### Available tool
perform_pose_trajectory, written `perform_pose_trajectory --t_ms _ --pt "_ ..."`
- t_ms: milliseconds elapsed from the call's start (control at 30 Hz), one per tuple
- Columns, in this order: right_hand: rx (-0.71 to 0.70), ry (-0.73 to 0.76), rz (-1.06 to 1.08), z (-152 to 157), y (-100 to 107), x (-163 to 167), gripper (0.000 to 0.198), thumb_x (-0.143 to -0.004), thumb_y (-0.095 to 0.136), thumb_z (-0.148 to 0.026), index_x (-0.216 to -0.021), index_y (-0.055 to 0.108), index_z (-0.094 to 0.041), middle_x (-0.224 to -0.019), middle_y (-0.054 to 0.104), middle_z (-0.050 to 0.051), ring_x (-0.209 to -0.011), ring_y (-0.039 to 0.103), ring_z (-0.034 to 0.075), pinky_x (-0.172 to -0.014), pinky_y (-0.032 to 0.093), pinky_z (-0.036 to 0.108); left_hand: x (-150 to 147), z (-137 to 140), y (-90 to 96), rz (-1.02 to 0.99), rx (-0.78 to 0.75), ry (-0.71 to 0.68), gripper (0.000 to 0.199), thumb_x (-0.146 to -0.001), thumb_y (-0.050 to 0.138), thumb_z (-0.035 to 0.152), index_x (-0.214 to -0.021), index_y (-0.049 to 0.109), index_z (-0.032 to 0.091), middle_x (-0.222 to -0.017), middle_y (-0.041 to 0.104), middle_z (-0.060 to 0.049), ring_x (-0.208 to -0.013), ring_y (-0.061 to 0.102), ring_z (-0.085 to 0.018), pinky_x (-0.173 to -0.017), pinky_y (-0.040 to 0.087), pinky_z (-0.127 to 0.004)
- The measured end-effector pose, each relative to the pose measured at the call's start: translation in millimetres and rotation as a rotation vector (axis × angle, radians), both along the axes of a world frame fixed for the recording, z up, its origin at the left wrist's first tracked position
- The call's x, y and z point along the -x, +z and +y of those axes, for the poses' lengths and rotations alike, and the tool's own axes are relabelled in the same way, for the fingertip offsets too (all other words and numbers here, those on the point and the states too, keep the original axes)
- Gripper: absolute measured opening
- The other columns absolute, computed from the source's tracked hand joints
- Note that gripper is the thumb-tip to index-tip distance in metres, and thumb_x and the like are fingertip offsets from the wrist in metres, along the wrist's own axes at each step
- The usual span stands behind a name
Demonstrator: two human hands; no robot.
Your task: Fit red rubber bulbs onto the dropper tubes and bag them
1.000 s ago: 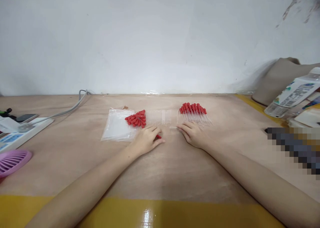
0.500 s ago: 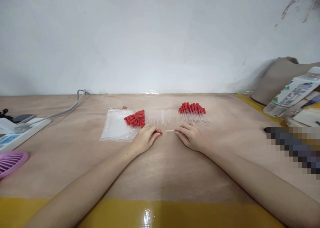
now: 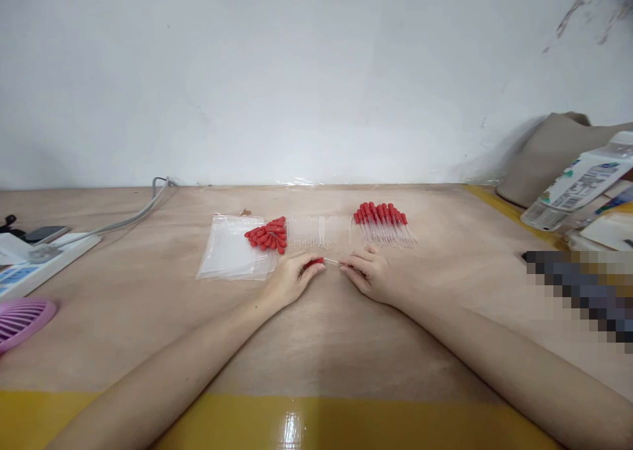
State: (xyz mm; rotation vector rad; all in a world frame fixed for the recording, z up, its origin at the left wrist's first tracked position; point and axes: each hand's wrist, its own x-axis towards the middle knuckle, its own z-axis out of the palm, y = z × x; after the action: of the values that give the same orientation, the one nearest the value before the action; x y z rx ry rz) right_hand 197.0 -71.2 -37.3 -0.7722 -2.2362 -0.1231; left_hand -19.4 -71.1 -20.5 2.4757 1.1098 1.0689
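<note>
Left hand [image 3: 297, 275]: closed, with a red rubber bulb [image 3: 314, 261] pinched between thumb and fingers, its mouth directed towards the other hand. Right hand [image 3: 368, 275]: closed, with the fingertips gripping a slender clear dropper tube [image 3: 331, 261]. The tube's free end is at the bulb's mouth; whether it has entered cannot be determined. Both items are held low over the wood-grain worktop [image 3: 316, 344], between the two hands.

Beyond the hands, left to right: clear zip bags [image 3: 232, 252], stacked flat, print not discernible; a heap of loose red bulbs [image 3: 267, 234], partly overlying the bags; a row of clear tubes [image 3: 311, 231], side by side; and a cluster of red-capped droppers [image 3: 383, 223], bulbs towards the wall [image 3: 297, 74].

Markings: at right, a tilted plastic bottle [image 3: 548, 221] carries a white label [image 3: 588, 180] with green and blue graphics and a dark block of print, too blurred to read. It stands before a grey-brown bag-like item [image 3: 529, 160]. At left, a white power strip [image 3: 69, 246] shows blue panels [image 3: 12, 275]; any lettering there is too small to read. A grey cable [image 3: 123, 225] runs from it to the wall. Nearer lies a purple slatted item [image 3: 24, 321]. Yellow tape [image 3: 395, 423] covers the worktop's near edge.
</note>
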Motion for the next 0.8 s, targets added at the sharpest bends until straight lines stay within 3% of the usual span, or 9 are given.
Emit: perform_pose_trajectory --t_ms 300,433,600,667,800 --pt "0.147 0.062 -0.052 2.5 9.9 -4.3 0.021 -0.09 0.045 -0.024 -0.09 0.065 -0.019 -0.076 0.065 0.002 -0.066 0.055 0.011 -0.068 0.031 0.029 3.3 -3.5 0.7 0.029 0.012 -0.125 0.016 -0.087 0.05 0.024 -0.09 0.064 0.016 -0.08 0.066 -0.002 -0.071 0.06 -0.013 -0.065 0.046 -0.023" --pt "0.051 0.049 -0.151 2.9 13.7 -7.0 0.021 -0.089 0.045 -0.024 -0.088 0.066 -0.02 -0.076 0.065 0.001 -0.061 0.052 0.01 -0.066 0.027 0.029 3.7 -4.8 -1.9 0.14 -0.029 -0.172 0.019 -0.088 0.047 0.025 -0.091 0.064 0.016 -0.081 0.066 -0.004 -0.074 0.061 -0.014 -0.067 0.047 -0.024" --pt "-0.169 -0.086 -0.217 -3.1 10.8 -1.2 0.024 -0.089 0.042 -0.018 -0.081 0.065 -0.016 -0.065 0.06 0.002 -0.058 0.047 0.011 -0.061 0.024 0.03 2.6 -2.6 -6.8 0.22 -0.154 -0.098 0.022 -0.089 0.046 0.027 -0.093 0.063 0.015 -0.081 0.064 -0.006 -0.072 0.06 -0.015 -0.065 0.047 -0.026" --pt "-0.178 -0.107 -0.201 -4.3 8.6 0.7 0.024 -0.089 0.04 -0.019 -0.083 0.064 -0.015 -0.068 0.06 0.004 -0.061 0.048 0.013 -0.062 0.027 0.03 2.1 -1.7 -5.6 0.177 -0.189 -0.084 0.021 -0.088 0.048 0.027 -0.092 0.063 0.014 -0.078 0.063 -0.005 -0.069 0.059 -0.015 -0.064 0.047 -0.025" --pt "-0.056 -0.084 -0.101 -2.0 4.6 -1.0 0.024 -0.091 0.039 -0.026 -0.095 0.06 -0.015 -0.08 0.06 0.006 -0.07 0.051 0.015 -0.066 0.037 0.028 3.1 -0.4 -0.2 0.066 -0.158 -0.094 0.019 -0.085 0.053 0.028 -0.093 0.064 0.015 -0.08 0.064 -0.005 -0.07 0.059 -0.013 -0.065 0.047 -0.024"
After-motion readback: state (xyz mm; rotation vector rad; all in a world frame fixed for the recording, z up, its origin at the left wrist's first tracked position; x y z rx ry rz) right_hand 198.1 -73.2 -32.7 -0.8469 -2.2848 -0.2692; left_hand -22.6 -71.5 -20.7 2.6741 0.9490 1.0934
